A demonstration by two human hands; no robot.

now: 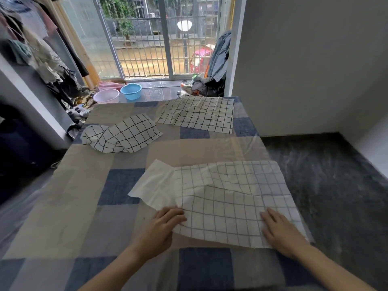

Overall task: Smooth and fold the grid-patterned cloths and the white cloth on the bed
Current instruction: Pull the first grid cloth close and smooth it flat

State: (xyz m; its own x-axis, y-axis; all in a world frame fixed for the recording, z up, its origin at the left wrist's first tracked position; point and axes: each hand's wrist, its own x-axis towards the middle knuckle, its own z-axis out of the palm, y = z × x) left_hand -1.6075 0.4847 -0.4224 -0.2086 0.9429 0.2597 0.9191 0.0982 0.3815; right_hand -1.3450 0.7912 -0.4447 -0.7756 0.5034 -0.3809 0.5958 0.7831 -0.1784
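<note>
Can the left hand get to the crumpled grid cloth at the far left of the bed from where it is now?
Probably yes. The left hand grips the near grid cloth, and only bare bedspread lies between it and the crumpled grid cloth. It must let go first and likely lean forward.

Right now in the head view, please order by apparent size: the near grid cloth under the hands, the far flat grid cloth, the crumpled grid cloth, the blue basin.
1. Near grid cloth, though closeness to the camera enlarges it.
2. Far flat grid cloth.
3. Crumpled grid cloth, bunched, so its true size is unsure.
4. Blue basin.
</note>
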